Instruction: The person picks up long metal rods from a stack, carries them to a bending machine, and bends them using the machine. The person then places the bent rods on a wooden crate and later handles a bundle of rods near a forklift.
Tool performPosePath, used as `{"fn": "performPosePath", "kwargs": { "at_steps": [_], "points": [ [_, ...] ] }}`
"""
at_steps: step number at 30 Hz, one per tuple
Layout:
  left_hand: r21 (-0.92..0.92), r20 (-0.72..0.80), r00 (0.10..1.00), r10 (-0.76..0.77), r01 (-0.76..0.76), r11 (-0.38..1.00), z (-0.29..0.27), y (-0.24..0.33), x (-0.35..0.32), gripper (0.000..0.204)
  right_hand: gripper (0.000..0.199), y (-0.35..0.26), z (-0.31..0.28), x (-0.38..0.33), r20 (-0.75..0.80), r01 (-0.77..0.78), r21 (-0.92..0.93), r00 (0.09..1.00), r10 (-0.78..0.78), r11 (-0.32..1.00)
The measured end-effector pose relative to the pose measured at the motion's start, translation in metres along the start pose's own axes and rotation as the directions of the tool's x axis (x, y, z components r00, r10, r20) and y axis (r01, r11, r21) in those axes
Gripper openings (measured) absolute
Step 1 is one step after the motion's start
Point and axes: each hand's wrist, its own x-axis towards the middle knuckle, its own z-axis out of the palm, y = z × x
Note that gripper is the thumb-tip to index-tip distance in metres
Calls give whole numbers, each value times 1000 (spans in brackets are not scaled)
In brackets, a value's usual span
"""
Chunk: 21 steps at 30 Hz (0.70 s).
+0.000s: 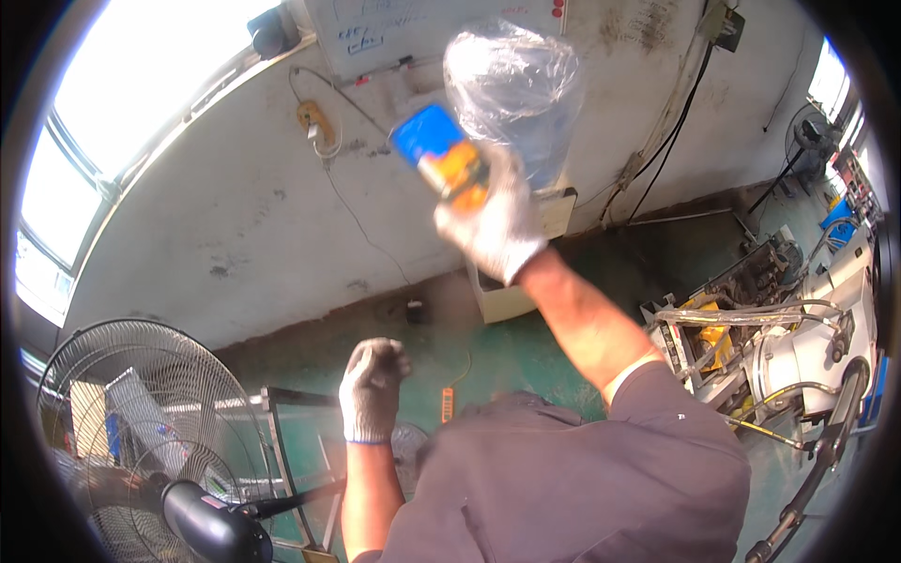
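Note:
My right hand (495,220), in a grey work glove, is raised high and grips a small blue and orange packet (439,150) together with a clear plastic bag (511,89) that bulges upward above the glove. My left hand (372,387), also gloved, hangs lower in the middle of the view with its fingers curled into a loose fist and nothing visible in it. It is apart from the bag and the packet. My grey sleeve and torso fill the lower middle of the picture.
A standing fan (141,422) with a wire guard is at the lower left. A machine with hoses and white parts (788,347) stands at the right. A stained white wall (235,216) with cables, a whiteboard and a cream box (511,291) lies ahead on a green floor.

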Motion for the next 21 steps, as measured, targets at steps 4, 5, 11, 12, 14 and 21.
{"fn": "performPosePath", "kwargs": {
  "at_steps": [4,5,11,12,14,21],
  "points": [
    [-112,-132,984,-122,108,988,-22,-32,-30,24,64,-28,-60,107,36,-293,-216,951,307,932],
    [-110,-168,974,-154,137,984,-25,-37,-34,22,72,-29,-79,132,139,-253,-360,937,320,898],
    [-176,-314,915,-253,206,963,-41,-71,-57,15,61,39,-91,235,119,-205,-614,930,347,762],
    [-181,-333,910,-247,195,964,-39,-71,-59,14,61,41,-89,240,85,-207,-643,937,337,737],
    [-189,-376,894,-245,185,964,-44,-78,-64,13,62,43,-79,249,79,-169,-701,947,311,693],
    [-168,-552,807,-210,139,976,-44,-97,-80,11,59,39,-64,270,179,-92,-797,908,379,597]
  ]
}}
